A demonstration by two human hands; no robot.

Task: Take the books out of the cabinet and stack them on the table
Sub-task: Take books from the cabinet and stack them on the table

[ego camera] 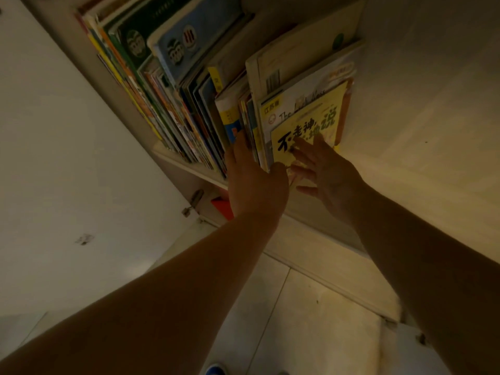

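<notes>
Both hands are spread wide, holding nothing. The left hand should slide behind the yellow book. The right hand, flat on its cover, can then pinch and draw it out.

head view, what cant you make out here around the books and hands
- Left hand: fingertips hidden among the book spines.
- Yellow book: lower cover and part of its title covered by the right hand.
- Table: outside the head view.
- Spine titles of the leaning books: too dim and small.
</notes>
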